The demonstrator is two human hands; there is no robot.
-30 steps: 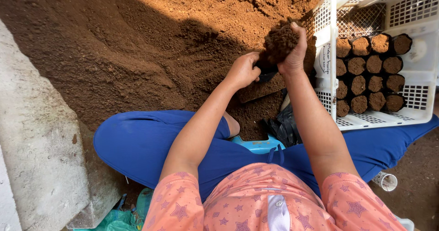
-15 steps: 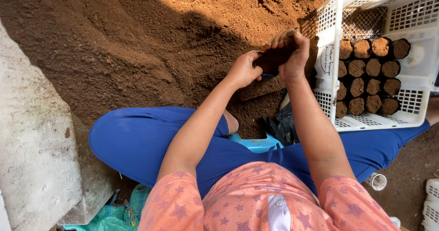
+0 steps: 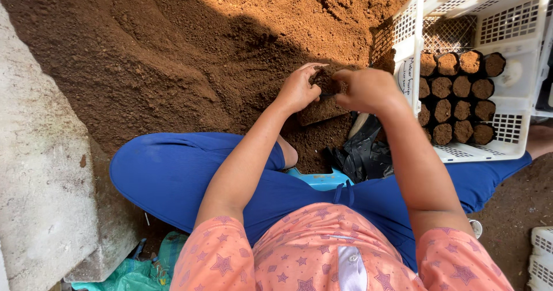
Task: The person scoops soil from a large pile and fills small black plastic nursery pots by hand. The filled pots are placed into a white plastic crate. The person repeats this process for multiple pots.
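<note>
A: Where is open room?
B: Soil heap (image 3: 173, 66) lies open leftward; white crate (image 3: 521, 34) edge is just beside the right hand (image 3: 368, 89).
A: And the bag?
B: Dark soil-filled bag (image 3: 324, 102) between both hands, left hand (image 3: 296, 89) fingers clamped on it

A small dark grow bag (image 3: 324, 98), packed with brown soil, sits upright on the soil heap (image 3: 173, 66).
</note>
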